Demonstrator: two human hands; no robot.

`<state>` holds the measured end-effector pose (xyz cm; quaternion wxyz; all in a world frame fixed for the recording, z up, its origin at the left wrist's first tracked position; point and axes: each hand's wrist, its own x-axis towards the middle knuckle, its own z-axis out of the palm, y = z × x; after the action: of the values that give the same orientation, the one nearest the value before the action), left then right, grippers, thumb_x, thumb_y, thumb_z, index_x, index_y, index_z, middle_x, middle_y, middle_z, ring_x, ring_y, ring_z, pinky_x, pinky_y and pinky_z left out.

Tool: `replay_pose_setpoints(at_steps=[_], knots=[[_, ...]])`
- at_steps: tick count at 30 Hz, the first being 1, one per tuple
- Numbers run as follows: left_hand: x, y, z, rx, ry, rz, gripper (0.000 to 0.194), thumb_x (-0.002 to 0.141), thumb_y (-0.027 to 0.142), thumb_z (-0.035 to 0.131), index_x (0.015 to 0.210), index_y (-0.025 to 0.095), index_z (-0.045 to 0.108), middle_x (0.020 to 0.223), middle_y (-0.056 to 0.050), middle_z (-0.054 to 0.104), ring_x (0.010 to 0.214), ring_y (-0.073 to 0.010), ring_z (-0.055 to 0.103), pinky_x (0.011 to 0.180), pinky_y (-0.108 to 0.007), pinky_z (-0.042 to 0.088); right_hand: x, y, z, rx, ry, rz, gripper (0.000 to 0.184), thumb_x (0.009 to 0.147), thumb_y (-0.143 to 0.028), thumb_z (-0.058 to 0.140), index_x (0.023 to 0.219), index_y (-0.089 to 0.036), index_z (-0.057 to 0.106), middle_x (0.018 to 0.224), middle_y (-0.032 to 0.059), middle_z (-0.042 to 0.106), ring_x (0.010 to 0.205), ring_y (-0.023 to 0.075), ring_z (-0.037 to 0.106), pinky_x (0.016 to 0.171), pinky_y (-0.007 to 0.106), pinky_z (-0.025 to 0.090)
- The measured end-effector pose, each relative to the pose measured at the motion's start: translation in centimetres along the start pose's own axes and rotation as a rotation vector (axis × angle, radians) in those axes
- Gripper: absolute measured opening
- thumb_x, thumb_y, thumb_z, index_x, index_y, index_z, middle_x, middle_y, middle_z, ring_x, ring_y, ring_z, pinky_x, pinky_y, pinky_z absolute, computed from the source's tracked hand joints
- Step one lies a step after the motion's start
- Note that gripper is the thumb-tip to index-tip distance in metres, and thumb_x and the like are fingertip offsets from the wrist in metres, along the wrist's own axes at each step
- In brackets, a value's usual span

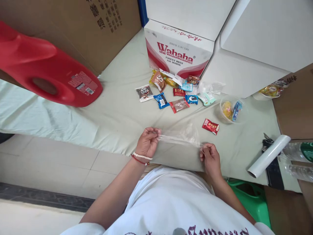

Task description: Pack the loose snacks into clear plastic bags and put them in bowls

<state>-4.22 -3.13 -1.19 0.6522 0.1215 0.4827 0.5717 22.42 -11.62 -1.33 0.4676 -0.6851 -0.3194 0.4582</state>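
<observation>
A clear plastic bag (187,135) is stretched between my two hands near the table's front edge. My left hand (148,141), with two bracelets at the wrist, pinches one end of its edge. The other end is pinched in my right hand (210,156). Just beyond the right hand lies a red wrapped snack (210,126). A round clear tub (231,110) with a yellow and a blue packet in it stands farther right. Several small wrapped snacks, among them a red-edged packet (179,105) and a blue packet (161,100), lie loosely heaped beyond the bag.
A white Wahaha box (179,49) stands behind the snacks, beside more white boxes. A large red jug (49,71) is at the left, before a brown carton (73,29). At right are a white roll (269,156), clear bottles (295,152) and a green stool (250,199).
</observation>
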Motion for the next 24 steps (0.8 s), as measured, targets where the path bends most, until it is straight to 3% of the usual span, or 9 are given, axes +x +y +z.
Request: replay_pose_setpoints(at_steps=[3, 5, 6, 8, 11, 14, 16, 18, 24], knots=[[-0.5, 0.7, -0.4, -0.026, -0.041, -0.025, 0.03, 0.05, 0.008, 0.06, 0.077, 0.02, 0.052, 0.076, 0.001, 0.057, 0.072, -0.0109, 0.059, 0.062, -0.023, 0.047, 0.0, -0.6, -1.6, -0.12, -0.097, 0.046, 0.028, 0.087, -0.051, 0.067, 0.094, -0.025, 0.061, 0.08, 0.0006, 0.064, 0.068, 0.0165, 0.058, 0.059, 0.028, 0.05], [-1.1, 1.0, 0.1, 0.034, -0.122, -0.031, 0.019, 0.058, 0.018, 0.059, 0.077, 0.019, 0.056, 0.078, -0.002, 0.056, 0.068, -0.0126, 0.055, 0.057, -0.025, 0.043, 0.4, -2.1, -2.6, -0.225, -0.185, -0.03, 0.031, 0.086, -0.051, 0.067, 0.103, -0.026, 0.069, 0.101, 0.0055, 0.071, 0.092, 0.0228, 0.065, 0.08, 0.036, 0.055], [-1.4, 1.0, 0.5, 0.101, -0.175, -0.033, 0.014, 0.066, 0.026, 0.058, 0.079, 0.019, 0.058, 0.08, -0.003, 0.057, 0.067, -0.0137, 0.054, 0.056, -0.027, 0.042, 0.7, -2.9, -2.9, -0.271, -0.222, -0.101, 0.033, 0.087, -0.052, 0.065, 0.108, -0.027, 0.072, 0.114, 0.0069, 0.071, 0.107, 0.0256, 0.064, 0.093, 0.04, 0.053], [-2.2, 0.7, 1.4, 0.33, -0.284, 0.004, 0.026, 0.081, 0.044, 0.053, 0.085, 0.02, 0.062, 0.085, -0.005, 0.058, 0.067, -0.0154, 0.051, 0.056, -0.03, 0.042, 1.4, -4.3, -2.9, -0.343, -0.297, -0.223, 0.036, 0.089, -0.053, 0.063, 0.112, -0.028, 0.075, 0.13, 0.007, 0.068, 0.124, 0.0288, 0.059, 0.106, 0.043, 0.045], [-3.2, -0.6, 2.9, 0.854, -0.432, 0.224, 0.043, 0.077, 0.059, 0.067, 0.098, 0.021, 0.068, 0.1, -0.007, 0.061, 0.075, -0.018, 0.054, 0.067, -0.033, 0.047, 2.3, -5.0, -1.4, -0.446, -0.38, -0.221, 0.033, 0.084, -0.053, 0.07, 0.105, -0.028, 0.077, 0.115, 0.0069, 0.075, 0.107, 0.0291, 0.066, 0.095, 0.042, 0.049], [-3.4, -2.1, 3.5, 1.244, -0.504, 0.422, 0.032, 0.073, 0.046, 0.077, 0.096, 0.024, 0.072, 0.104, -0.008, 0.066, 0.087, -0.0228, 0.06, 0.076, -0.035, 0.047, 3.1, -4.4, 0.6, -0.474, -0.363, -0.189, 0.022, 0.084, -0.047, 0.069, 0.09, -0.026, 0.073, 0.084, 0.0024, 0.073, 0.079, 0.0226, 0.064, 0.075, 0.034, 0.049], [-3.1, -2.6, 3.4, 1.306, -0.499, 0.439, 0.013, 0.084, 0.036, 0.066, 0.086, 0.025, 0.071, 0.09, -0.006, 0.067, 0.083, -0.022, 0.061, 0.074, -0.033, 0.044, 3.5, -3.9, 1.4, -0.412, -0.341, -0.188, 0.021, 0.088, -0.045, 0.063, 0.085, -0.025, 0.069, 0.076, -0.0003, 0.068, 0.07, 0.0187, 0.058, 0.068, 0.03, 0.045], [-2.5, -2.4, 2.8, 1.217, -0.457, 0.4, 0.018, 0.09, 0.034, 0.056, 0.081, 0.024, 0.068, 0.077, -0.003, 0.065, 0.074, -0.0193, 0.058, 0.07, -0.03, 0.041, 3.9, -3.7, 1.5, -0.352, -0.301, -0.189, 0.021, 0.089, -0.045, 0.063, 0.085, -0.024, 0.066, 0.074, -0.0014, 0.065, 0.066, 0.0167, 0.054, 0.064, 0.028, 0.042], [-1.1, -0.6, 0.5, 0.745, -0.09, 0.351, 0.029, 0.093, 0.045, 0.053, 0.075, 0.023, 0.055, 0.068, 0.002, 0.059, 0.07, -0.0157, 0.055, 0.072, -0.028, 0.044, 5.2, -3.2, 1.0, -0.194, -0.137, -0.192, 0.026, 0.088, -0.049, 0.065, 0.085, -0.024, 0.058, 0.078, -0.0007, 0.065, 0.071, 0.0165, 0.055, 0.065, 0.029, 0.045]])
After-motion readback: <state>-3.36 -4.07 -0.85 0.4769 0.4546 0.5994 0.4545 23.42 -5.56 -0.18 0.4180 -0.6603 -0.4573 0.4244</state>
